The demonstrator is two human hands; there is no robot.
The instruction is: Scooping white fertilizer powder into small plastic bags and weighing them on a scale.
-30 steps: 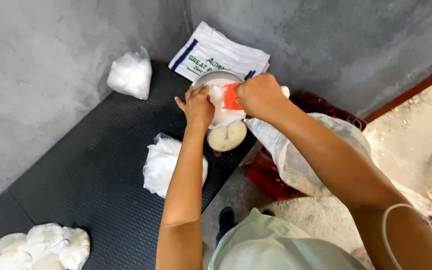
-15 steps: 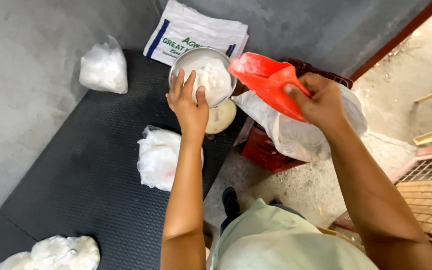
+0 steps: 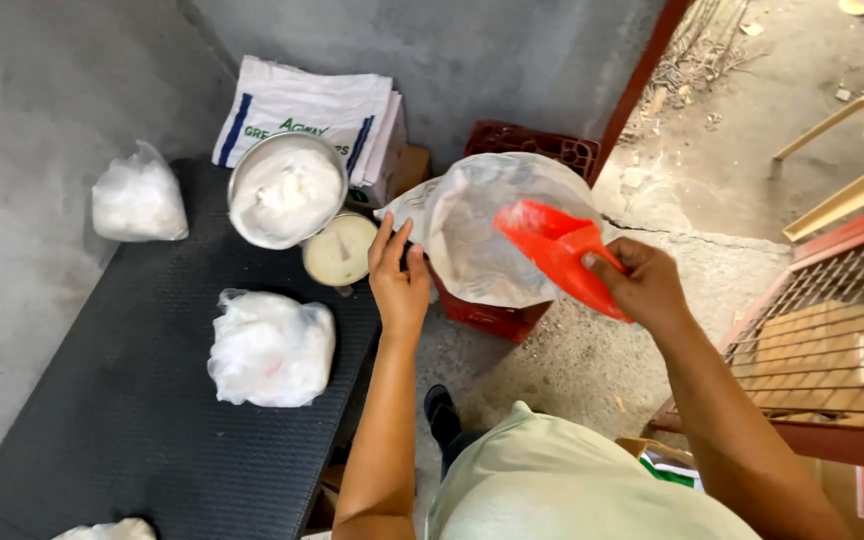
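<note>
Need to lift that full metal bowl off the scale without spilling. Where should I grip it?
Grip the metal bowl by its bare rim on opposite sides, from above, perhaps with both hands. The white powder is heaped to the top and it sits on a small scale, so keep it level.

From above I see my right hand (image 3: 642, 285) gripping a red plastic scoop (image 3: 552, 245), its mouth tilted over a large open sack (image 3: 492, 235) lined with clear plastic. The sack sits in a red crate (image 3: 532, 150). My left hand (image 3: 397, 280), fingers spread, touches the sack's near edge. On the black mat (image 3: 122, 400) stand a metal bowl (image 3: 287, 190) of white powder, possibly flour, and two tied bags of it (image 3: 270, 348) (image 3: 138, 197). A folded white sack (image 3: 302, 110) leans on the grey wall.
</note>
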